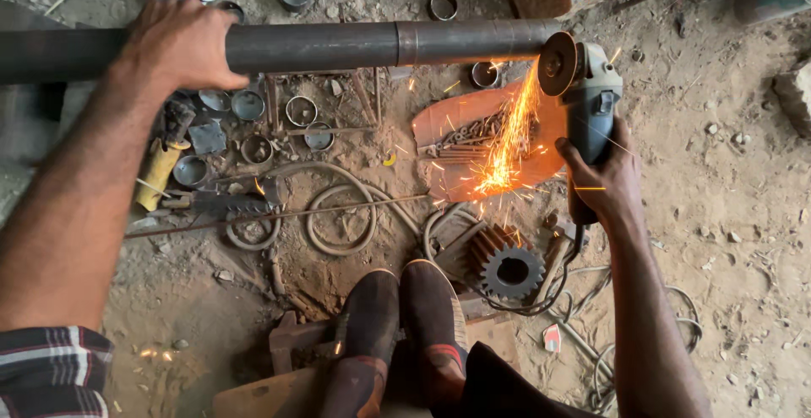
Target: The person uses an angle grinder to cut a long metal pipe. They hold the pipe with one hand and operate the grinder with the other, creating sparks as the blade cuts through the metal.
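A long dark steel pipe (pixel 355 45) runs horizontally across the top of the view. My left hand (pixel 182 42) rests on top of it and grips it near the left. My right hand (pixel 601 180) holds a grey angle grinder (pixel 587 93) by its body. The grinder's disc (pixel 557 63) touches the pipe's right end. Orange sparks (pixel 507 143) stream down from the contact point onto the ground.
Below the pipe lie several cut metal rings (pixel 301 111), wire loops (pixel 340 219), a thin rod (pixel 279 213), a large gear (pixel 509 268), an orange sheet (pixel 460 118) with screws, and a yellow-handled tool (pixel 156 173). My two shoes (pixel 405 317) rest on a wooden block. Dirt floor at right.
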`<action>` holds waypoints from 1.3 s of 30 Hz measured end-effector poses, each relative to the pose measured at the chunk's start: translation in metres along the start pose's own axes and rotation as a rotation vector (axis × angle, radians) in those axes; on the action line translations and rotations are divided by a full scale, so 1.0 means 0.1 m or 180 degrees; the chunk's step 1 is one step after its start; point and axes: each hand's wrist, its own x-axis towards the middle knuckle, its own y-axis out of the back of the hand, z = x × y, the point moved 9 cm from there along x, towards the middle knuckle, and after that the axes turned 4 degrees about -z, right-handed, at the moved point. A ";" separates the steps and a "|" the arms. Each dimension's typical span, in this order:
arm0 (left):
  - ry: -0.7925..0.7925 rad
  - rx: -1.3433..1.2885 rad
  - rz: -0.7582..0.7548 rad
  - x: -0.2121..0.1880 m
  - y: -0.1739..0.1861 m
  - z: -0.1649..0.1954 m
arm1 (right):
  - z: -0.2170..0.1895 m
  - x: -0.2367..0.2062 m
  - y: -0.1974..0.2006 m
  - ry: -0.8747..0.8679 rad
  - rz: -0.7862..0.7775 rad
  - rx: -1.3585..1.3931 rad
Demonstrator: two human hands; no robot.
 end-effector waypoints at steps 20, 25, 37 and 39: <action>0.0080 0.0029 0.0323 -0.09 0.10 0.08 | -0.06 -0.03 0.01 0.0137 0.0020 -0.0019; 0.0097 0.0028 0.0366 -0.12 0.13 0.10 | -0.13 -0.05 0.01 0.0196 -0.0007 0.0077; -0.0029 0.0247 0.0746 -0.10 -0.05 0.07 | -0.11 -0.05 0.03 -0.0023 -0.0022 0.0137; -0.0010 0.0280 0.0852 -0.13 -0.01 0.08 | -0.10 -0.05 0.03 -0.0076 -0.0032 0.0165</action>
